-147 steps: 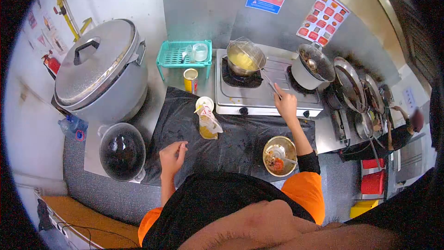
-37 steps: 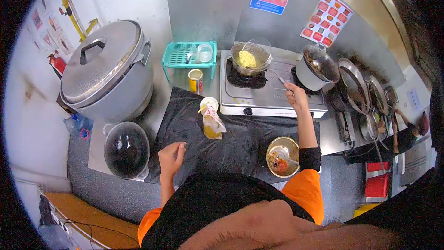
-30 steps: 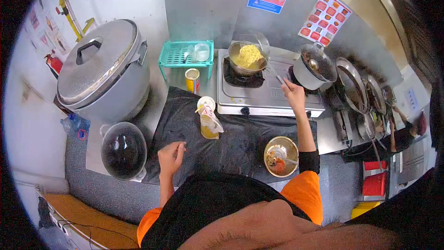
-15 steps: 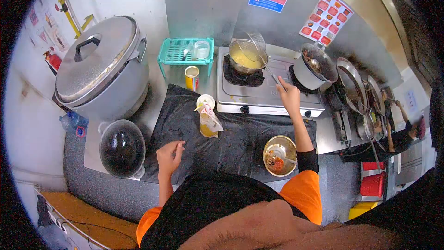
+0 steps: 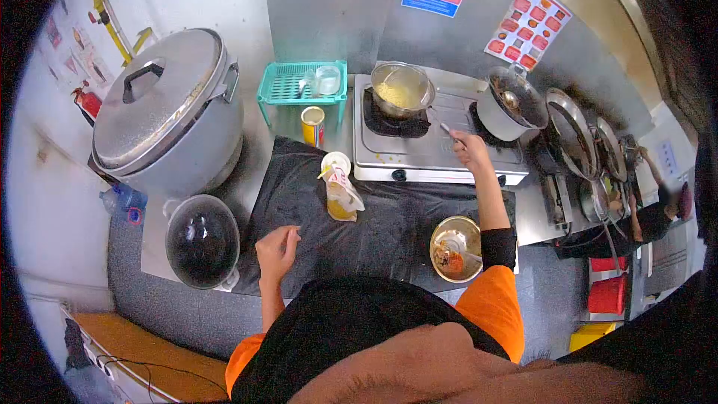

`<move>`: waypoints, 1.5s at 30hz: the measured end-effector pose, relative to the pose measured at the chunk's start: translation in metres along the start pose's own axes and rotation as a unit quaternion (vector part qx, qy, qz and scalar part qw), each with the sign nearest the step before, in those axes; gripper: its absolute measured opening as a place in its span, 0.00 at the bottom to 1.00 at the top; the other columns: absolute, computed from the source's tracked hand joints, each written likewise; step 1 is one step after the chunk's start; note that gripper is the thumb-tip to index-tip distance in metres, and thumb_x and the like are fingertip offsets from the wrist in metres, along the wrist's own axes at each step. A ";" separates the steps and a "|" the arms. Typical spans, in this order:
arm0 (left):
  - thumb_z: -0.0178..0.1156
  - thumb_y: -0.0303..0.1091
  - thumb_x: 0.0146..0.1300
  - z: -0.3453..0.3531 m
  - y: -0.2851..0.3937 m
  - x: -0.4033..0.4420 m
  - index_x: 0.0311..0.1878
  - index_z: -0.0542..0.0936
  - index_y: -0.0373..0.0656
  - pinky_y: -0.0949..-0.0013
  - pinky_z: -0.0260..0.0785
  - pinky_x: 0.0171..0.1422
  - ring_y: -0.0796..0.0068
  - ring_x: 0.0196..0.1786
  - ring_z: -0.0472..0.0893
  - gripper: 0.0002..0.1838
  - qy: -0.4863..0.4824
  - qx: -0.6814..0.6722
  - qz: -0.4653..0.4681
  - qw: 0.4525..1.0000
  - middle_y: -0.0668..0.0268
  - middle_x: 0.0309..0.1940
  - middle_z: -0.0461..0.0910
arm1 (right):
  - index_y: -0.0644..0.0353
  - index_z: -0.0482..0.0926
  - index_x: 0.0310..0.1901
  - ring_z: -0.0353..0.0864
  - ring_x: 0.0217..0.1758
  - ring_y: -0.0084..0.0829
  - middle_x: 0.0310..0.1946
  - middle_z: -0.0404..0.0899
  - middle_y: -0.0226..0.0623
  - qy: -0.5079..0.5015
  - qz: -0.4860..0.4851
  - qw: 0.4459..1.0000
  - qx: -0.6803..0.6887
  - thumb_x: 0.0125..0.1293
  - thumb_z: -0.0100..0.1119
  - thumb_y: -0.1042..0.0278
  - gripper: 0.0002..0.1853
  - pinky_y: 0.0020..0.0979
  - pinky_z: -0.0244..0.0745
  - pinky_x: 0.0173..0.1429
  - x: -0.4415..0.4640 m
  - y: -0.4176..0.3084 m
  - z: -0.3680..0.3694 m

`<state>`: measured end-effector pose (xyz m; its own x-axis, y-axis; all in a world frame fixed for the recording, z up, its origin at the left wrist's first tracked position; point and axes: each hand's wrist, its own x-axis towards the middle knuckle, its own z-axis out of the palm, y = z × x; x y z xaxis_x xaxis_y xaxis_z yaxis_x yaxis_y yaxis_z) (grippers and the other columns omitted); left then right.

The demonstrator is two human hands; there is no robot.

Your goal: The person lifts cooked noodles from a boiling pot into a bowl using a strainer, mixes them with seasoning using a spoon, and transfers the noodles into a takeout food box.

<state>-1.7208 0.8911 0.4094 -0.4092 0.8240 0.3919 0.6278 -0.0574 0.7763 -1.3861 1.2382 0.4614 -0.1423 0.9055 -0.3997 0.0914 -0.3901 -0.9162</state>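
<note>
And there are the yellow noodles, in the silver pan at top centre of the frame, on the left burner. The strainer seems to be down in there with them, its basket hard to pick out from the pan's rim. Right hand, right of centre, is wrapped around the handle's end. A far grip, that! I'd worry about the wrist rolling: the basket could tip and noodles slide over the edge, or a hard knock at the rim could shove the pan across the stove and splash the forearm.

Left hand, lower left of centre, hovers over the black sheet, fingers loosely curled; I see nothing in it, but can't tell how tightly they close. Nobody's steadying that pan! Down at lower right, the mixing bowl sits just beside the right sleeve; an elbow pulled back carelessly might catch it.
</note>
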 end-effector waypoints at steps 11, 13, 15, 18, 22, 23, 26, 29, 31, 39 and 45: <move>0.52 0.31 0.60 0.001 0.001 0.001 0.33 0.80 0.38 0.71 0.70 0.32 0.70 0.26 0.80 0.09 -0.002 -0.014 0.000 1.000 0.62 0.23 0.80 | 0.62 0.72 0.52 0.53 0.12 0.12 0.14 0.62 0.21 -0.010 -0.085 0.996 0.039 0.57 0.57 0.64 0.21 0.18 0.43 0.14 -0.041 -0.022 -0.001; 0.54 0.28 0.58 0.002 0.001 0.004 0.31 0.80 0.37 0.74 0.71 0.31 0.71 0.26 0.81 0.07 -0.009 -0.002 0.024 1.000 0.60 0.25 0.80 | 0.61 0.73 0.52 0.56 0.13 0.12 0.15 0.65 0.21 0.019 -0.119 0.993 0.000 0.57 0.58 0.64 0.21 0.18 0.45 0.15 -0.047 -0.023 0.003; 0.54 0.28 0.58 0.006 0.001 0.005 0.32 0.80 0.37 0.74 0.71 0.31 0.71 0.26 0.81 0.07 -0.014 -0.011 0.017 1.000 0.60 0.25 0.80 | 0.61 0.74 0.52 0.58 0.14 0.12 0.16 0.68 0.22 0.046 -0.153 0.986 -0.041 0.57 0.58 0.64 0.21 0.18 0.47 0.16 -0.043 -0.020 0.000; 0.55 0.28 0.57 0.010 0.003 0.006 0.32 0.80 0.37 0.74 0.71 0.30 0.72 0.26 0.81 0.06 -0.022 -0.028 0.006 0.999 0.60 0.25 0.81 | 0.57 0.78 0.49 0.68 0.15 0.22 0.16 0.75 0.33 0.102 -0.241 0.940 -0.220 0.56 0.58 0.64 0.18 0.25 0.60 0.19 -0.036 -0.009 -0.003; 0.57 0.28 0.55 0.012 0.000 0.006 0.31 0.80 0.38 0.73 0.71 0.29 0.71 0.24 0.80 0.05 -0.028 -0.017 0.026 0.999 0.60 0.25 0.80 | 0.51 0.79 0.47 0.76 0.22 0.44 0.18 0.74 0.51 0.159 -0.389 0.796 -0.436 0.54 0.59 0.62 0.17 0.39 0.69 0.31 -0.067 -0.010 0.021; 0.57 0.28 0.55 0.012 0.000 0.006 0.31 0.80 0.38 0.73 0.71 0.29 0.71 0.24 0.80 0.05 -0.027 -0.017 0.026 0.999 0.60 0.25 0.80 | 0.50 0.78 0.48 0.76 0.25 0.50 0.20 0.73 0.55 0.162 -0.406 0.770 -0.465 0.54 0.59 0.62 0.17 0.43 0.69 0.34 -0.068 -0.009 0.022; 0.57 0.28 0.54 0.012 -0.001 0.005 0.31 0.80 0.38 0.73 0.70 0.28 0.70 0.23 0.79 0.05 -0.022 -0.034 0.020 0.999 0.60 0.25 0.80 | 0.50 0.78 0.48 0.75 0.25 0.51 0.20 0.74 0.54 0.158 -0.430 0.741 -0.490 0.55 0.58 0.61 0.18 0.44 0.70 0.34 -0.061 -0.006 0.024; 0.58 0.28 0.54 0.010 -0.002 0.005 0.30 0.80 0.38 0.72 0.69 0.28 0.69 0.23 0.79 0.05 -0.030 -0.024 0.025 0.999 0.60 0.25 0.80 | 0.49 0.78 0.49 0.76 0.25 0.51 0.20 0.74 0.53 0.165 -0.397 0.726 -0.536 0.55 0.58 0.61 0.18 0.44 0.71 0.34 -0.053 -0.006 0.030; 0.57 0.28 0.54 0.010 -0.003 0.005 0.30 0.80 0.38 0.73 0.70 0.28 0.69 0.23 0.79 0.05 -0.022 -0.009 0.054 0.998 0.60 0.24 0.80 | 0.49 0.77 0.49 0.76 0.25 0.51 0.20 0.75 0.53 0.173 -0.378 0.718 -0.559 0.54 0.58 0.61 0.18 0.44 0.71 0.34 -0.038 0.008 0.026; 0.57 0.28 0.54 0.007 -0.004 0.003 0.29 0.80 0.39 0.72 0.70 0.29 0.70 0.24 0.80 0.05 -0.012 -0.007 0.031 0.999 0.61 0.23 0.80 | 0.57 0.78 0.46 0.62 0.08 0.23 0.12 0.69 0.32 0.031 -0.075 0.994 -0.079 0.58 0.57 0.63 0.15 0.24 0.55 0.14 0.000 0.019 0.006; 0.57 0.27 0.54 0.006 0.000 0.004 0.29 0.80 0.38 0.73 0.70 0.29 0.70 0.23 0.80 0.04 -0.005 -0.004 0.041 0.999 0.61 0.23 0.80 | 0.53 0.68 0.36 0.49 0.08 0.11 0.12 0.58 0.20 -0.099 0.067 0.977 0.174 0.62 0.53 0.64 0.07 0.17 0.40 0.10 -0.002 0.005 -0.012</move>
<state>-1.7188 0.8980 0.4083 -0.3505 0.8217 0.4494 0.6540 -0.1288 0.7455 -1.3734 1.2363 0.4580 -0.3431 0.8054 -0.4833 -0.2139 -0.5680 -0.7947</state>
